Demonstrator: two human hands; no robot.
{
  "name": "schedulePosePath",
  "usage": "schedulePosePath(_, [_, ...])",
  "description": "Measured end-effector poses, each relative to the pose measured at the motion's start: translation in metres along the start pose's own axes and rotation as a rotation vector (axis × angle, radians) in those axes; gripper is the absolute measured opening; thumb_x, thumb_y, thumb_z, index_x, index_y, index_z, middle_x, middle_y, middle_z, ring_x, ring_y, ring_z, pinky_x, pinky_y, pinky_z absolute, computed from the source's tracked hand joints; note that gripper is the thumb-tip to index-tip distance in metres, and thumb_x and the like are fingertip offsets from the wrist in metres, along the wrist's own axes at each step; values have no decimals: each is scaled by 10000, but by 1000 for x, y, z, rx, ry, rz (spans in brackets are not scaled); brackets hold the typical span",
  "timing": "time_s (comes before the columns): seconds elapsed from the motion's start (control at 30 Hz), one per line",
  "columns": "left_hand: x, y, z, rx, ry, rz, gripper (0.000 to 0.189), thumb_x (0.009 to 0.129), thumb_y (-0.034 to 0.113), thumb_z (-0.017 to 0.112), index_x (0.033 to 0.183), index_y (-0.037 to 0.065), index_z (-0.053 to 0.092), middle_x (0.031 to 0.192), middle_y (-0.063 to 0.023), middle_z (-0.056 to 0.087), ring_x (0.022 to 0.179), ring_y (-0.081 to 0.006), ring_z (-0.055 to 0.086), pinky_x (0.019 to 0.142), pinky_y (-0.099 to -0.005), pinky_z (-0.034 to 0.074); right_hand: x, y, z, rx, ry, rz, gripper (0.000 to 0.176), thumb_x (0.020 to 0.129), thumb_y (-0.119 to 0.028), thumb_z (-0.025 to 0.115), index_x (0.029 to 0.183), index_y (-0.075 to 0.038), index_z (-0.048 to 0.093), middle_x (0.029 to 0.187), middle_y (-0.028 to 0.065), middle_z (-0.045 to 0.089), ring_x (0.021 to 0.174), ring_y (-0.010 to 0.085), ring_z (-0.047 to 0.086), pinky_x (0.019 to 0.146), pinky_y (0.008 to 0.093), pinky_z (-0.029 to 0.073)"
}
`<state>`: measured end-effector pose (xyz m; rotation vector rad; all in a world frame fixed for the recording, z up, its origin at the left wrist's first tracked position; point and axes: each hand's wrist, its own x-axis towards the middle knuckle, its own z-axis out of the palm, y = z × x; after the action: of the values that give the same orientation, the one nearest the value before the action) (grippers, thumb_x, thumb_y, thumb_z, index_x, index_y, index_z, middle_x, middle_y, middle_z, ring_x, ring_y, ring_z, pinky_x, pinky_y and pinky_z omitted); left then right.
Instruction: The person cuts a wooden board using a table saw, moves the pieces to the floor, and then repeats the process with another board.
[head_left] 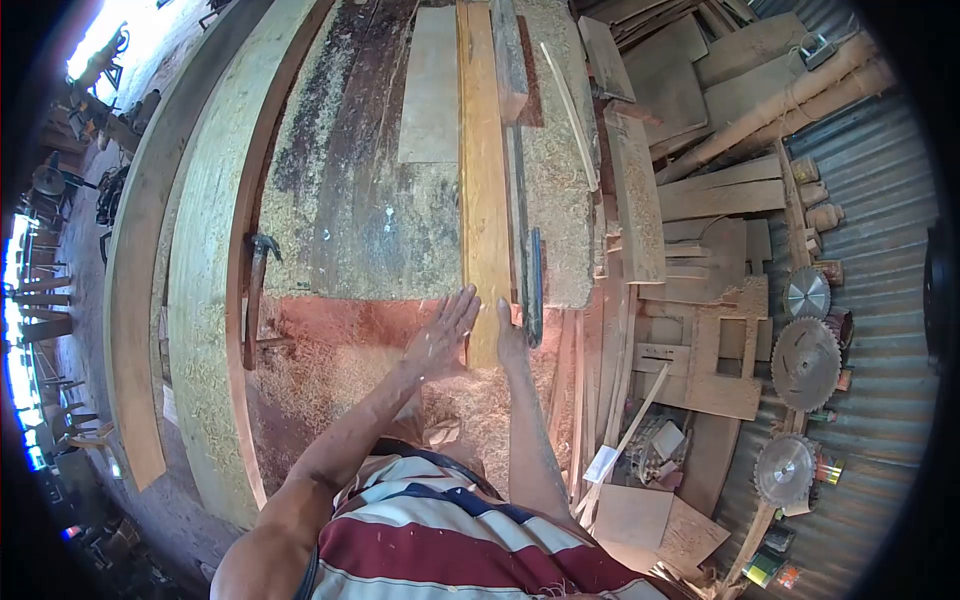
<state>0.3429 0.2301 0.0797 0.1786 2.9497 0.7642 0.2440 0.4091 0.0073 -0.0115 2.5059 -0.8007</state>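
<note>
A long yellowish wooden board (pixel 482 190) runs away from me along the workbench (pixel 340 200), its near end close to my body. My left hand (pixel 442 333) rests against the board's left edge near that end, fingers stretched out and slightly apart. At the right edge, my right hand (pixel 512 338) grips the near end, thumb pointing forward; its other fingers are mostly hidden. A dark blue, narrow tool or bar (pixel 536 285) lies just right of my right hand. Beside the board's far part is a thick grey wooden block (pixel 511 70).
A hammer (pixel 260 290) leans at the bench's left side, beside long planks (pixel 205 300). A flat pale panel (pixel 428 95) lies on the shavings-strewn bench. To the right are offcuts (pixel 715 200) and several circular saw blades (pixel 806 362) along a corrugated metal wall (pixel 880 330).
</note>
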Motion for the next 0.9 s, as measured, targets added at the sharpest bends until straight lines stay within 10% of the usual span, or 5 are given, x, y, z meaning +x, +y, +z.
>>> schedulePosePath(0.13, [12,-9,-1,96,-33,-37,1505,591,613,928,1685,-52,138,1775,-251,149,1652,-400,159,1357,-533,135,18,7,12,88,154,-82,1096,970,-868,431,1548,60,501,1052,360,745,1147,456,715,1028,567,494])
schedulePosePath(0.37, [25,-25,-9,37,25,-25,1452,628,668,891,1685,-32,185,1768,-249,186,1645,-408,184,1353,-548,116,4,-48,-40,128,-88,-1,1038,961,-780,551,1580,46,443,1540,372,504,1488,501,447,1242,491,356])
schedulePosePath(0.53, [30,-27,-13,71,46,-32,1443,613,691,885,1669,-45,232,1747,-262,245,1636,-415,215,1349,-560,127,-73,-8,-53,-276,51,-714,879,947,-352,785,1638,-13,359,1570,306,478,1360,518,552,1077,544,519])
schedulePosePath(0.9, [52,-43,-34,42,85,-9,1437,611,626,916,1664,-61,220,1747,-253,249,1642,-368,224,1355,-518,164,-8,10,-29,-566,273,-831,801,919,-308,807,1618,-116,468,1453,236,565,1169,380,690,800,452,630])
